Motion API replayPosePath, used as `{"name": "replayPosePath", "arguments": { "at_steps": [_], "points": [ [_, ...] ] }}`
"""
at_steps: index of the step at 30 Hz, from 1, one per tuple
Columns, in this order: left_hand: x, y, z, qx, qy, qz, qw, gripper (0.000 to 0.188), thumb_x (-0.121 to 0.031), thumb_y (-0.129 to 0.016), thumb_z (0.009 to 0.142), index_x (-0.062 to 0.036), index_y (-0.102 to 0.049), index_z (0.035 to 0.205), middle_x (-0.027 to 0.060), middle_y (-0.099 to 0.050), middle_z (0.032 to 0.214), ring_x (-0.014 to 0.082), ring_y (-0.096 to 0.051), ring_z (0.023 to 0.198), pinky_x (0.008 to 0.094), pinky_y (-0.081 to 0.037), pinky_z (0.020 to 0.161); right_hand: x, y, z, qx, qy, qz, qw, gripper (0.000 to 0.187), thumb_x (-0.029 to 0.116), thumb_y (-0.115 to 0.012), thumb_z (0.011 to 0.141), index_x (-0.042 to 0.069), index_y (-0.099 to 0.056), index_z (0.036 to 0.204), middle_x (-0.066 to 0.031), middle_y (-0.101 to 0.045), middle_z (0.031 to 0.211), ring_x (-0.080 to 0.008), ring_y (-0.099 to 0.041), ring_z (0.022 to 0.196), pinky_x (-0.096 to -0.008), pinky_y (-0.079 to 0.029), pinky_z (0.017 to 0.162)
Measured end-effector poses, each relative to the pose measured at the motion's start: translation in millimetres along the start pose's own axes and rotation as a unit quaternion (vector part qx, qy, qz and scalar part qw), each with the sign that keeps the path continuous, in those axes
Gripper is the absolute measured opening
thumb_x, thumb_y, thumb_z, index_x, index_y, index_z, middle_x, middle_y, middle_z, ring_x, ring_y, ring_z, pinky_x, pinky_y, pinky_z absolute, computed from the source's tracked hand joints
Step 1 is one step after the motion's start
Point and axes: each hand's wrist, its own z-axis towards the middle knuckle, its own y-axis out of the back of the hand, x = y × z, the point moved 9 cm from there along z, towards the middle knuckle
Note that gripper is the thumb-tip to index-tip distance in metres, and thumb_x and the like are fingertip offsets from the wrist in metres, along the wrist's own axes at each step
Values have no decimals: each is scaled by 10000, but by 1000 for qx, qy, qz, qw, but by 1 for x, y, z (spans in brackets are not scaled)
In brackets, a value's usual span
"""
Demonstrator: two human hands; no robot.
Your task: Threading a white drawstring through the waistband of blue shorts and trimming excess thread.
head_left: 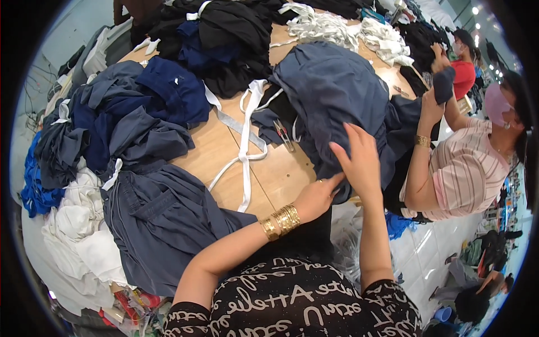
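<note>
Garment: slate-blue garment point(331, 95) heaped on counter point(281, 174), under both sets of fingers | left hand point(317, 196) pinches its hem | right hand point(359, 163) splayed flat on top | soft, light, floppy; likely best gathered at hem.

A wooden bench point(281, 174) carried heaps of dark blue garments point(331, 90), black clothes point(236, 33), white straps point(245, 140) and small scissors point(283, 135).
</note>
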Motion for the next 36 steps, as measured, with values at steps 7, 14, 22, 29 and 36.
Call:
{"name": "replayPosePath", "arguments": {
  "at_steps": [7,14,22,29,36],
  "points": [
    [19,-35,-31,151,-53,36,986,226,-196,-535,839,-70,-599,1015,137,-603,948,311,-583,860,395,-466,759,-63,-122,-18,68,-116,-96,986,641,507,-591,767,-11,-510,1134,-167,-564,1015,-316,-539,944,-400,-488,726],
    [38,87,9,-99,9,-11,995,233,-111,-529,856,-67,-589,1077,98,-633,948,247,-598,864,311,-467,759,-62,-117,-18,31,-69,-111,991,376,172,-671,686,45,-559,1021,-102,-560,916,-281,-571,856,-363,-507,687],
    [-33,114,39,-147,-121,202,961,713,-22,-672,650,-208,-410,1287,118,-377,1294,338,-333,1237,427,-280,1022,-19,-23,-13,123,-174,436,874,244,224,-598,856,-19,-604,829,24,-587,716,-66,-499,640,-216,-402,600],
    [-62,123,59,72,-27,-300,951,164,-22,-563,809,23,-558,966,-12,-593,893,50,-509,839,213,-415,774,-33,127,-6,-45,-274,580,766,262,240,-553,882,-11,-623,854,-36,-629,779,-99,-583,673,-222,-455,634],
    [-91,169,-6,104,108,-312,938,304,-158,-641,821,24,-603,1061,11,-619,939,55,-541,818,196,-437,769,-23,147,2,29,-245,612,751,246,181,-561,859,-55,-616,899,-98,-650,830,-124,-614,689,-229,-483,648]
  ]
}}
